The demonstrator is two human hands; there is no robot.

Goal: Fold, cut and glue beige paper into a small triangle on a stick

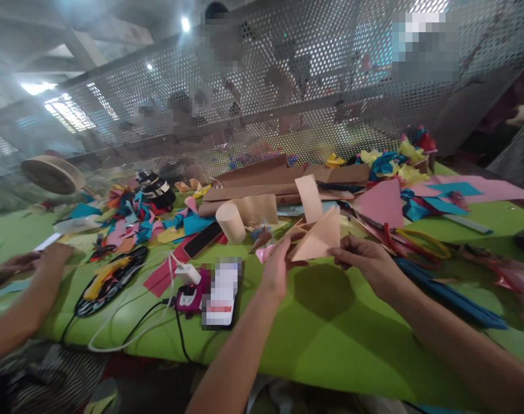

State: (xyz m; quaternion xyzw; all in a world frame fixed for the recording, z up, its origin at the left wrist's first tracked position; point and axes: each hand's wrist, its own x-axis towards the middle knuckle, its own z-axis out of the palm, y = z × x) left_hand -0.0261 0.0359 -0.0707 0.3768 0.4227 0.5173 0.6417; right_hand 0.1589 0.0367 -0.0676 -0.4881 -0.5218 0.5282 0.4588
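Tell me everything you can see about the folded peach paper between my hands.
The peach paper looks like a thin, plain, matte sheet, folded into a roughly triangular shape with a pointed top. It is held up, tilted, above the green table, with a dark shadow below. The left hand holds its lower left side, some fingers hidden behind it; fingertips of the right hand meet its lower right corner.

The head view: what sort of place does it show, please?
Probably a craft workspace, perhaps a shared one: the left hand and right hand hold a peach sheet, coloured paper and brown cardboard lie on a green table, and another person's arm is at the picture's left.
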